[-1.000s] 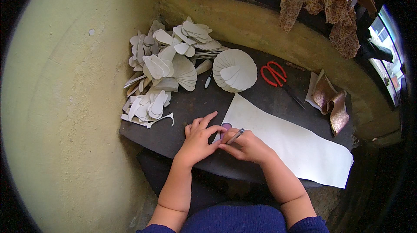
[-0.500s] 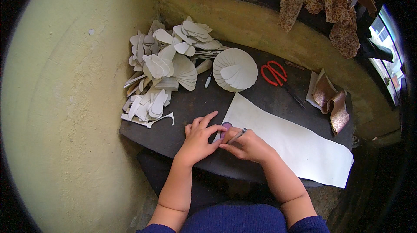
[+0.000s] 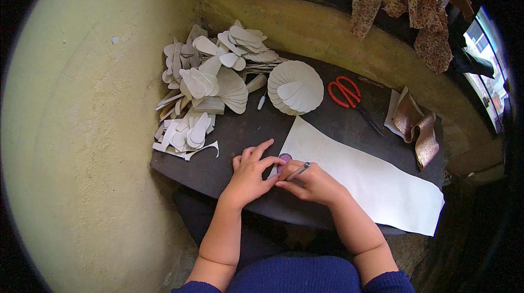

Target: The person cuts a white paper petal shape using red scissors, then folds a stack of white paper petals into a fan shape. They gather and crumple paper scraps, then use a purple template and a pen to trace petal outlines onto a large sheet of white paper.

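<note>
A long white sheet (image 3: 363, 175) lies slantwise across the dark table. At its left end a small purple rounded piece (image 3: 285, 158) rests on the sheet, mostly hidden by my fingers. With thumb and forefinger, my left hand (image 3: 252, 175) holds this piece down; its other fingers spread over the tabletop. A silver-grey pen (image 3: 298, 171) is pinched in my right hand (image 3: 316, 184), slanting up to the right. The pen's tip is hidden behind the fingers, close beside the purple piece.
Heaps of white sole-shaped cut-outs (image 3: 199, 83) pile up at the back left, beside a round fanned stack (image 3: 296, 88). A white-capped pen (image 3: 262, 102), red-handled scissors (image 3: 345, 93) and shiny bronze scraps (image 3: 417, 126) lie farther back. A yellow wall (image 3: 98, 129) borders the table (image 3: 240, 129).
</note>
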The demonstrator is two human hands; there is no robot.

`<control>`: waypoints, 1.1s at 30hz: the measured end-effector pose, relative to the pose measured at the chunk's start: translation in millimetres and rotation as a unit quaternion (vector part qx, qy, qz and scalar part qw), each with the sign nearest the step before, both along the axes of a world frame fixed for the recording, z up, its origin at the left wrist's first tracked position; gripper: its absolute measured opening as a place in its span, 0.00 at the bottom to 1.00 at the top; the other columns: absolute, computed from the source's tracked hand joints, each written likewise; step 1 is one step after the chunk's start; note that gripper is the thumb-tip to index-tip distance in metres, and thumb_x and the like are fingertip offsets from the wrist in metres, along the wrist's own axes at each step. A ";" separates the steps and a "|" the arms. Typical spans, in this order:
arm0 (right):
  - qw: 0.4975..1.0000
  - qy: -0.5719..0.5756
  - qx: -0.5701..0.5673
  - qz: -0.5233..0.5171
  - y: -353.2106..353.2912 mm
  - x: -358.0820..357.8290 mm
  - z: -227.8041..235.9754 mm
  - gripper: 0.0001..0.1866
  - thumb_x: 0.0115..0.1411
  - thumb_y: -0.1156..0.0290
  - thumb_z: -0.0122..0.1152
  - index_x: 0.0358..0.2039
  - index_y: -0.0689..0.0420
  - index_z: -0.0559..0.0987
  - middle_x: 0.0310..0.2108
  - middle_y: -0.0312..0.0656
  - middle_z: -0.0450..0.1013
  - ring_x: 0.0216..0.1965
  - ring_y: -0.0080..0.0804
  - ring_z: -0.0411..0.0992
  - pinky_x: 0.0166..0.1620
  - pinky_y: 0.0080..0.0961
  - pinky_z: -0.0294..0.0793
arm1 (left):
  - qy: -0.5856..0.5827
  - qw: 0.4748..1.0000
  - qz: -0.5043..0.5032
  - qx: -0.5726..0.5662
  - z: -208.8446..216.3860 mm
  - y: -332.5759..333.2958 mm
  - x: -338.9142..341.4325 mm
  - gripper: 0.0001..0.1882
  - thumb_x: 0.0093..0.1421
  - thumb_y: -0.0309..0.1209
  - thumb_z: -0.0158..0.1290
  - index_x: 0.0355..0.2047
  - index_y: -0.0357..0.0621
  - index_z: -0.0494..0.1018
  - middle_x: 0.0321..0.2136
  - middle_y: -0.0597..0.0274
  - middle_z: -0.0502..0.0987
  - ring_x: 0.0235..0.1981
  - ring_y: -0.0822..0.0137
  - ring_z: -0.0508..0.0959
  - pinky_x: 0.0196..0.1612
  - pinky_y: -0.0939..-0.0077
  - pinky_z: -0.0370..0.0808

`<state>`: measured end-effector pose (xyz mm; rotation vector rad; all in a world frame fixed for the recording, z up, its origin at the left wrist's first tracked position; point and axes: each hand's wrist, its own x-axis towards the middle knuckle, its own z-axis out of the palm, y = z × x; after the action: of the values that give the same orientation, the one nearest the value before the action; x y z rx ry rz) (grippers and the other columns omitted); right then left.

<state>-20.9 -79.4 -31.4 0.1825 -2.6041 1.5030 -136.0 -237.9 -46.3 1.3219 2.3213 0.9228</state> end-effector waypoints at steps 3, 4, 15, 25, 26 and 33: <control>1.000 0.001 0.002 0.002 -0.6 0.4 -0.4 0.07 0.55 0.74 0.64 0.29 0.60 0.74 0.29 0.44 0.73 0.32 0.44 0.73 0.36 0.34 0.72 | -0.001 1.000 0.000 -0.001 0.2 0.2 0.1 0.15 0.50 0.37 0.61 0.41 0.59 0.77 0.61 0.60 0.61 0.59 0.54 0.61 0.58 0.57 0.53; 1.000 0.003 0.003 0.003 -0.2 0.5 -0.7 0.06 0.55 0.74 0.63 0.30 0.60 0.74 0.29 0.44 0.73 0.32 0.43 0.73 0.37 0.33 0.72 | -0.001 1.000 0.000 -0.001 0.5 0.0 0.0 0.15 0.50 0.37 0.61 0.41 0.59 0.77 0.61 0.60 0.61 0.59 0.54 0.61 0.58 0.57 0.54; 0.971 -0.091 -0.187 -0.120 11.7 2.4 7.2 0.08 0.61 0.76 0.57 0.41 0.62 0.70 0.35 0.39 0.73 0.38 0.26 0.73 0.45 0.25 0.73 | 0.008 1.000 -0.008 -0.023 8.7 -4.3 -0.7 0.16 0.51 0.42 0.60 0.42 0.62 0.79 0.62 0.62 0.61 0.60 0.57 0.60 0.58 0.56 0.50; 0.996 -0.027 0.079 -0.042 -12.9 13.3 24.3 0.11 0.52 0.77 0.64 0.34 0.58 0.71 0.31 0.46 0.74 0.32 0.45 0.75 0.35 0.32 0.74 | -0.019 0.998 -0.034 -0.053 10.6 -4.7 -14.8 0.17 0.48 0.45 0.62 0.41 0.70 0.80 0.61 0.63 0.62 0.60 0.58 0.59 0.57 0.57 0.49; 0.995 -0.029 0.089 -0.045 -14.5 13.7 24.6 0.11 0.52 0.77 0.64 0.33 0.58 0.71 0.31 0.46 0.74 0.32 0.45 0.75 0.34 0.33 0.74 | -0.021 0.998 -0.034 -0.052 11.1 -4.8 -15.3 0.17 0.48 0.45 0.62 0.41 0.70 0.80 0.61 0.63 0.62 0.60 0.58 0.59 0.57 0.57 0.49; 0.992 0.027 0.091 -0.078 -25.2 28.7 6.3 0.13 0.53 0.76 0.64 0.35 0.57 0.68 0.33 0.47 0.73 0.33 0.48 0.75 0.34 0.35 0.76 | -0.019 0.998 -0.031 -0.041 8.2 -6.0 -14.9 0.18 0.46 0.45 0.62 0.40 0.71 0.80 0.61 0.64 0.62 0.60 0.58 0.59 0.57 0.56 0.48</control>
<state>7.8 -104.5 -25.0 0.0357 -2.6414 1.1946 -150.8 -243.8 -38.1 1.3243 2.2502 0.8172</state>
